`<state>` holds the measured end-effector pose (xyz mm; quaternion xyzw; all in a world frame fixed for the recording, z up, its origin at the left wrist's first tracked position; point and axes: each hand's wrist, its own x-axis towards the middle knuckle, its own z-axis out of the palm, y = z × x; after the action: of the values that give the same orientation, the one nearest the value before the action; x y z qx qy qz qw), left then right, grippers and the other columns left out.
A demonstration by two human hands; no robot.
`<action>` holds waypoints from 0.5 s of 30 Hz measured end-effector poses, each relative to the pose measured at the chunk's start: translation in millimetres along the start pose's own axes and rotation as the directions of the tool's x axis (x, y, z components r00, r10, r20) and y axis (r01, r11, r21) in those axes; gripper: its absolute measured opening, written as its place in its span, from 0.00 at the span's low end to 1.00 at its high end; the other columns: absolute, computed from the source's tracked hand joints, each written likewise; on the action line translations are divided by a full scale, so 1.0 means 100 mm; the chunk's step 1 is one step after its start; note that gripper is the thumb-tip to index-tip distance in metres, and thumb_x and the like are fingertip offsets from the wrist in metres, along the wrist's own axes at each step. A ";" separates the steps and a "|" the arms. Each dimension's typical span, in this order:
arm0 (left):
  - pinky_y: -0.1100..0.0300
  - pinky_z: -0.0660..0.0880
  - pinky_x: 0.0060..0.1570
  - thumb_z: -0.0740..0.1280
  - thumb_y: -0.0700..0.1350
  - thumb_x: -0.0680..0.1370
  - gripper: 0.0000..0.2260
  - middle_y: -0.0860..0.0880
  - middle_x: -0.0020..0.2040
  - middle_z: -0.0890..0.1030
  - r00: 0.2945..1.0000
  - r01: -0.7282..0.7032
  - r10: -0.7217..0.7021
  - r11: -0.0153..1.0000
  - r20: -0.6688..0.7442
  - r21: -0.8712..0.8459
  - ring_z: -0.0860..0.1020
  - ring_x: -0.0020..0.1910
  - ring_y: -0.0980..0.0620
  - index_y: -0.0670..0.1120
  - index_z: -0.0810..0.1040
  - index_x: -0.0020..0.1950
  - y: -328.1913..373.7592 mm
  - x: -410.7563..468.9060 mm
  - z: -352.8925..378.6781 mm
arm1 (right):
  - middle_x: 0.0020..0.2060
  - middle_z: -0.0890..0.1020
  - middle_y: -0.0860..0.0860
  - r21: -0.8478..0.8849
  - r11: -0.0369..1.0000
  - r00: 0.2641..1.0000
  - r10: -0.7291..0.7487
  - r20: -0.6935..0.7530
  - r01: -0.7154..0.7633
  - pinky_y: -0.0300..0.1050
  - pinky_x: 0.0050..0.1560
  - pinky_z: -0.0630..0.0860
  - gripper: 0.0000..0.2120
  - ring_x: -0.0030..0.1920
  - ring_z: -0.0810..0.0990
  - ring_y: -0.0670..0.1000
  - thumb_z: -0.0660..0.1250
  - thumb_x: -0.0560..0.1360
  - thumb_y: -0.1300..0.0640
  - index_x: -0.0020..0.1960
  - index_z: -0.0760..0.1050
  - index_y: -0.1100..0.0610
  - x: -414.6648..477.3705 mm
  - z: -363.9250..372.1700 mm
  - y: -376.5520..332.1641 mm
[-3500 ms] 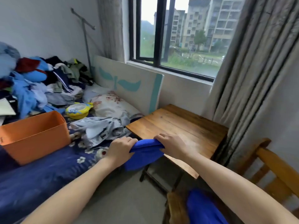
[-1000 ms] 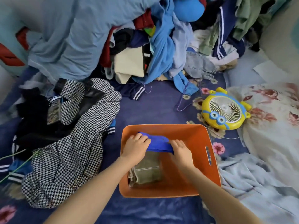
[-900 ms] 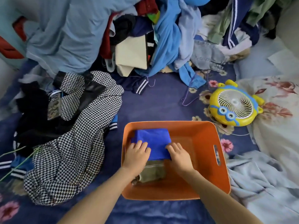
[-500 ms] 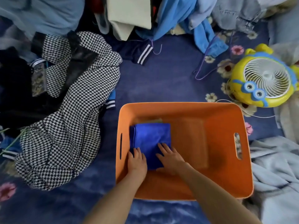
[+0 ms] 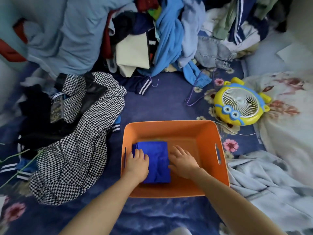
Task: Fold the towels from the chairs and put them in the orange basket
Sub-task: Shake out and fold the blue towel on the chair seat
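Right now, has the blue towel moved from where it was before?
Yes. Earlier it was held outside the orange basket, to its right; now the blue towel lies flat inside, against its left wall.

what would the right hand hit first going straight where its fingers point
Likely the far right corner of the blue towel, which the right hand angles toward; failing that, the far wall of the orange basket.

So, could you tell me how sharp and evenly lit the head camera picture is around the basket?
Head view: soft, even light, no glare; the orange basket, blue towel, left hand and right hand are fairly sharp mid-frame; the clothes pile blurs and bends toward the top corners, wide-angle distortion.
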<state>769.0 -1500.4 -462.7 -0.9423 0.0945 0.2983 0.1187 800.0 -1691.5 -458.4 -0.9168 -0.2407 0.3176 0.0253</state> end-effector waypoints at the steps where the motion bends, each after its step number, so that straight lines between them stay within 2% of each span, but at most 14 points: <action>1: 0.44 0.54 0.69 0.57 0.49 0.79 0.23 0.38 0.74 0.57 1.000 0.013 -0.013 1.000 -0.025 0.003 0.53 0.74 0.40 0.43 0.60 0.72 -0.01 -0.07 -0.09 | 0.76 0.50 0.54 0.009 1.000 1.000 0.014 -0.028 -0.013 0.52 0.73 0.50 0.24 0.76 0.45 0.55 0.54 0.80 0.44 0.73 0.60 0.53 -0.09 -0.09 0.00; 7: 0.47 0.57 0.68 0.57 0.48 0.78 0.22 0.39 0.74 0.57 0.982 0.003 0.002 1.000 -0.188 0.022 0.56 0.73 0.41 0.44 0.62 0.71 -0.10 -0.45 -0.53 | 0.77 0.49 0.53 -0.026 0.996 0.984 0.082 -0.156 -0.087 0.53 0.74 0.48 0.23 0.76 0.45 0.54 0.53 0.80 0.44 0.71 0.64 0.51 -0.59 -0.49 -0.05; 11: 0.46 0.57 0.67 0.58 0.47 0.77 0.20 0.39 0.72 0.61 0.949 -0.064 0.089 0.994 -0.302 0.090 0.57 0.72 0.40 0.43 0.66 0.68 -0.20 -0.58 -0.73 | 0.76 0.50 0.54 -0.053 0.987 0.957 0.135 -0.256 -0.153 0.54 0.74 0.49 0.24 0.76 0.46 0.55 0.55 0.79 0.44 0.74 0.59 0.50 -0.86 -0.70 -0.14; 13: 0.46 0.65 0.63 0.66 0.47 0.72 0.18 0.38 0.65 0.71 0.889 -0.097 0.137 0.989 -0.437 0.113 0.67 0.67 0.40 0.43 0.75 0.61 -0.27 -0.64 -0.81 | 0.76 0.52 0.54 -0.074 0.976 0.935 0.173 -0.311 -0.205 0.54 0.74 0.49 0.26 0.76 0.47 0.56 0.55 0.79 0.43 0.74 0.58 0.50 -1.02 -0.81 -0.21; 15: 0.49 0.77 0.48 0.77 0.50 0.57 0.19 0.41 0.50 0.82 0.830 -0.137 0.197 0.979 -0.522 0.152 0.79 0.52 0.42 0.45 0.82 0.44 -0.38 -0.71 -0.95 | 0.75 0.57 0.55 -0.045 0.968 0.908 0.216 -0.359 -0.248 0.55 0.73 0.52 0.26 0.76 0.52 0.57 0.56 0.78 0.42 0.73 0.61 0.51 -1.21 -0.91 -0.32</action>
<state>772.2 -1482.8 -339.5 -0.9682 0.2218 0.0280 0.1119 758.0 -1708.8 -310.2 -0.9810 -0.1357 0.1382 -0.0112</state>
